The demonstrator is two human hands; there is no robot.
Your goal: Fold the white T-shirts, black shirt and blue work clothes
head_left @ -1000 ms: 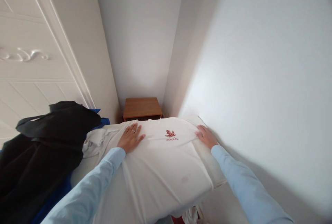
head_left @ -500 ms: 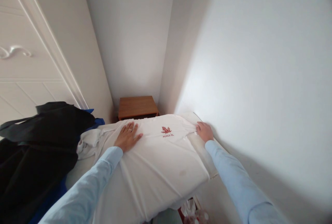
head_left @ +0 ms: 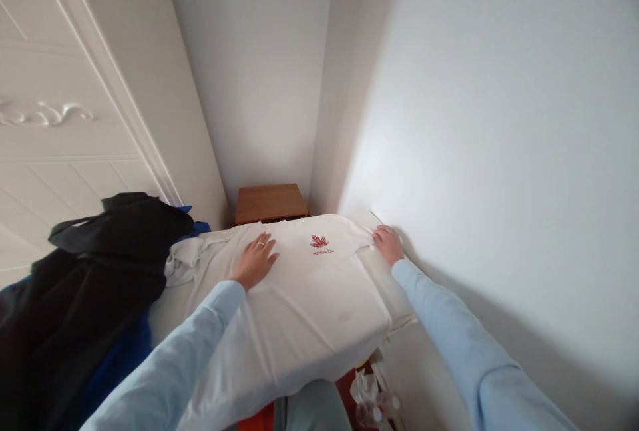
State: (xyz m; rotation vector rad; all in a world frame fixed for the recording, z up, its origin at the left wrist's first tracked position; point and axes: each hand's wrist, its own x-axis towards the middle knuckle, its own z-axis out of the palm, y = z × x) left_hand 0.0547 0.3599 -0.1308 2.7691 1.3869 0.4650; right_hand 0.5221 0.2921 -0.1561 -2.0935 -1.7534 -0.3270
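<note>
"What's changed?"

"The right hand, flat earlier, pinches the sleeve of the red-leaf-printed white fabric T-shirt across the white table, seemingly tautening it; the left hand lies flat, fingers extended."

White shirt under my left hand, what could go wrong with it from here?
The white shirt hangs over the near edge of the surface, so a tug might slide it down. Its bunched sleeve lies beside the black cloth and could get caught. Creases run below your left hand and may set if pressed in.
</note>
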